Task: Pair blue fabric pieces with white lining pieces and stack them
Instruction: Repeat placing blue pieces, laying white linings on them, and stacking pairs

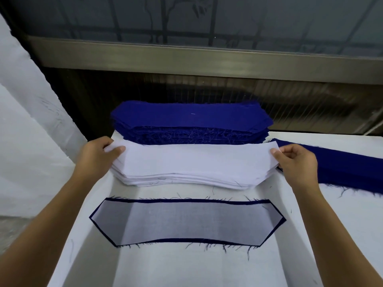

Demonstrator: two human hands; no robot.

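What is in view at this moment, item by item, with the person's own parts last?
blue fabric stack: one, deep blue, far edge of the table.
white lining stack: one, white, mid-table, in front of the blue fabric stack.
top lining piece: one, white, on the white lining stack.
paired piece: one, white lining over blue, flat on the near table.
blue fabric pile: one, deep blue, right of the white lining stack.
table: one, white-covered.
window sill: one, grey-brown, beyond the table.
left hand: one, pinches the top lining piece's left end.
right hand: one, pinches its right end.
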